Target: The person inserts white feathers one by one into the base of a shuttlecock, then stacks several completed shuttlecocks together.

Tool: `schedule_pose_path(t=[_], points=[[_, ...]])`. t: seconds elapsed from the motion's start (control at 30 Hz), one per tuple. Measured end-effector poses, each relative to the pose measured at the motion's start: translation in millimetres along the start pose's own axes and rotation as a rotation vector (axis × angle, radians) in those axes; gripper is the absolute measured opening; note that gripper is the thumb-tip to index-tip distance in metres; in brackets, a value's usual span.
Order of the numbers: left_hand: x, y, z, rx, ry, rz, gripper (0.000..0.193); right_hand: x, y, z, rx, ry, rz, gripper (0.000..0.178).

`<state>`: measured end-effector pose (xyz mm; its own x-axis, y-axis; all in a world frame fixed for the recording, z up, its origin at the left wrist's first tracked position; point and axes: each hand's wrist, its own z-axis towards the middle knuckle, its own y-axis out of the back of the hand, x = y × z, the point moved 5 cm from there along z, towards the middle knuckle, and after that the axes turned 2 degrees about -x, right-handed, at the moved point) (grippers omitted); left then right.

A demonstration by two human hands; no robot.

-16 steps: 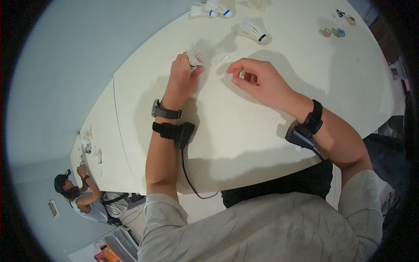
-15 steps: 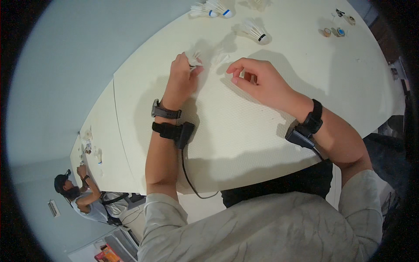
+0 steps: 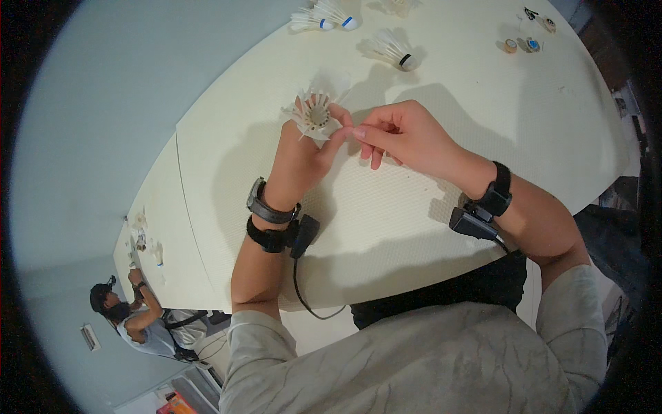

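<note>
A white feather shuttlecock [image 3: 317,117] is gripped in my left hand [image 3: 302,155], its open feather end turned up toward the view. The left fingers are mostly hidden behind its feathers, with the thumb reaching out to the right. My right hand [image 3: 417,141] is closed in a pinch, its thumb and forefinger meeting the left hand's fingertips just right of the shuttlecock. Whatever lies in that pinch is too small to make out. The other right fingers curl beneath. Farther back lies a shuttlecock with a black band [image 3: 389,52].
Two blue-banded shuttlecocks [image 3: 331,17] lie at the white table's [image 3: 358,255] far edge. Small tape rolls [image 3: 520,45] sit at the far right. Black cabled devices [image 3: 303,234] are strapped to my forearms. Another person [image 3: 138,321] works at the far left.
My left hand has turned, bringing the shuttlecock's feather end up into view. My right hand has moved slightly left and down, and the fingertips of both hands now meet.
</note>
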<state>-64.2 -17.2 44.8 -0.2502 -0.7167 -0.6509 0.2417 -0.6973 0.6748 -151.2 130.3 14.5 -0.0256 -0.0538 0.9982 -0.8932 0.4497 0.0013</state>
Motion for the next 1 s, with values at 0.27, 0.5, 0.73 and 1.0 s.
schedule_pose_path(t=[0.27,0.5,0.73,1.0], points=[[5,10,-2,-0.522,0.078,-0.406,0.037,2,19,0,-0.279,0.164,0.067,0.021],[-4,1,-5,-0.468,0.174,-0.629,0.035,5,12,-5,-0.261,0.221,0.033,0.017],[-5,5,-7,-0.481,0.179,-0.687,0.036,10,11,-6,-0.25,0.173,-0.116,0.013],[-11,2,-4,-0.433,0.241,-0.659,0.037,18,15,-4,-0.286,0.449,-0.336,0.016]])
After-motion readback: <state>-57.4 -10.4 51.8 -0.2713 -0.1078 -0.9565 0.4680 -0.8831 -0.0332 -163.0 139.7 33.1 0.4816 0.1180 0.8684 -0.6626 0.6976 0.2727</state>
